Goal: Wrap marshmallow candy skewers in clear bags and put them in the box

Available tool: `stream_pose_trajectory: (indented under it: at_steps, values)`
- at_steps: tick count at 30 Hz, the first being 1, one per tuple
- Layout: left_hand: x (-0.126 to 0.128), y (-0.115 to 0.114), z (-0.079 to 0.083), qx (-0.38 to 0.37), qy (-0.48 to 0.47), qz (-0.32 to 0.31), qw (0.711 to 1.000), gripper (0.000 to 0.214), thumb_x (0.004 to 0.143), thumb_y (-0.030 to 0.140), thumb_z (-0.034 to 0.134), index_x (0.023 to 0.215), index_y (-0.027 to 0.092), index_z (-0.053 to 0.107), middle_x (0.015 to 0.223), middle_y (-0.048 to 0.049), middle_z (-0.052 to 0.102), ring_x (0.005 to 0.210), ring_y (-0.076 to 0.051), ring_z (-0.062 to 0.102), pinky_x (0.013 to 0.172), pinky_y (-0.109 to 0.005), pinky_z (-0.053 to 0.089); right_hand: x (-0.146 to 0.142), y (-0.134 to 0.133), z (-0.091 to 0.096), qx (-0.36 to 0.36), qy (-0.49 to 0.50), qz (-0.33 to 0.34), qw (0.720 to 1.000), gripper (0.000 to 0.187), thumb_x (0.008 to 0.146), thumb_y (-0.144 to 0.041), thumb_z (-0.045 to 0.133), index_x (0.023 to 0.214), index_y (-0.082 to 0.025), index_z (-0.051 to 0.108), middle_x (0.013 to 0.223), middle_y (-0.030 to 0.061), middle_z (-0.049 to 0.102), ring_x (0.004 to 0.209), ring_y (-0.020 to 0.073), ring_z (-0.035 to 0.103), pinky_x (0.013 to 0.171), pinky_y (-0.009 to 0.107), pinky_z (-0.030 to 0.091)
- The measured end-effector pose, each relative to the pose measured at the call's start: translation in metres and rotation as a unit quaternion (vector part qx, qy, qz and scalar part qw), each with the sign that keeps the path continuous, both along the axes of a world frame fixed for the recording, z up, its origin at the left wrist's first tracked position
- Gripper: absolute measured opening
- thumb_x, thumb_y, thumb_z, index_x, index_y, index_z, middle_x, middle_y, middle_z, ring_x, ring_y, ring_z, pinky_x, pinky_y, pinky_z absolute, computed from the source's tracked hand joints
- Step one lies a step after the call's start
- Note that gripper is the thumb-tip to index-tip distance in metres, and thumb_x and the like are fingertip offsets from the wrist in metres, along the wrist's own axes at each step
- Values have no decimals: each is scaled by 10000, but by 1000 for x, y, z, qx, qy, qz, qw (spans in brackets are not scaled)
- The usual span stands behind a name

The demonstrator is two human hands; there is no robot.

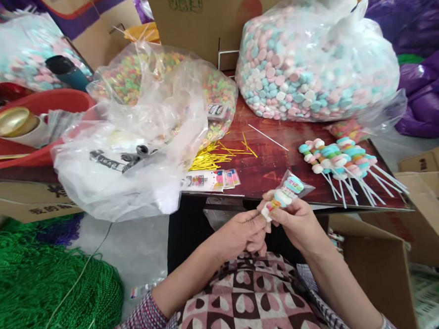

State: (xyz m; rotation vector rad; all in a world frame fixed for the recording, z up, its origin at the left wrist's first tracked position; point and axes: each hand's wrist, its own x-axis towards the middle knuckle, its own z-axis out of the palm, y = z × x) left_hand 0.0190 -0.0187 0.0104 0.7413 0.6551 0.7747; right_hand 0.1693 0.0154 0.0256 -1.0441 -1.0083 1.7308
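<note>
Between my two hands, just past the table's front edge, is a marshmallow skewer (pixel 283 194) in a clear printed wrapper. Blue, white and pinkish sweets show through the film, and its top points up and to the right. The fingers of my left hand (pixel 248 231) pinch the lower end, where the stick is hidden. My right hand (pixel 299 221) closes around the wrapper's side with thumb and fingers. On the table to the right lies a pile of unwrapped marshmallow skewers (pixel 340 159) with white sticks. Gold twist ties (pixel 211 156) and printed wrappers (pixel 220 179) lie to the left.
A big bag of marshmallows (pixel 310 74) stands at the back right, a bag of candy rings (pixel 215 90) at the back left. Nearer is a crumpled clear bag (pixel 130 165). A red basin (pixel 78 101) sits far left. An open cardboard box (pixel 378 264) stands below right.
</note>
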Motion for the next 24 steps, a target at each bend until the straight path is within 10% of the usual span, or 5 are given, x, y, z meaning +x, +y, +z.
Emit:
stream_pose_trajectory:
  at_steps: [6,12,14,16,24]
  values:
    - [-10,7,3,210,363,136,897,286,905,466,483,802,203,526,663,21,491,582,-114,405,612,-269,338,-24,12,0,47,-50,-100,993,302,632,-388,855,790,-202,678,713,-7,672,578,105,547,525,234,458]
    - [-31,13,0,36,102,268,957,347,883,535,526,795,199,501,457,113,295,410,-70,279,557,-256,402,-27,76,11,133,-210,76,966,359,798,-478,676,970,-165,722,814,54,716,668,149,617,560,252,495]
    - [-35,13,-1,-9,22,321,947,352,858,526,589,795,191,500,454,130,256,393,-51,246,549,-245,421,-28,112,8,190,-350,13,917,379,883,-456,551,1032,-147,712,934,88,738,752,171,657,605,264,515]
    - [-38,13,-1,-32,-7,340,940,355,837,508,637,791,180,510,459,131,269,389,-39,251,533,-232,421,-33,146,3,242,-563,28,790,402,950,-375,409,1042,-144,724,905,82,749,804,186,679,679,278,523]
    - [-41,11,-6,-67,-31,348,935,359,828,492,666,792,166,522,459,130,277,383,-30,270,516,-221,429,-71,197,-7,253,-728,86,631,322,886,-259,521,1082,-111,730,1098,230,707,1046,335,663,861,414,486]
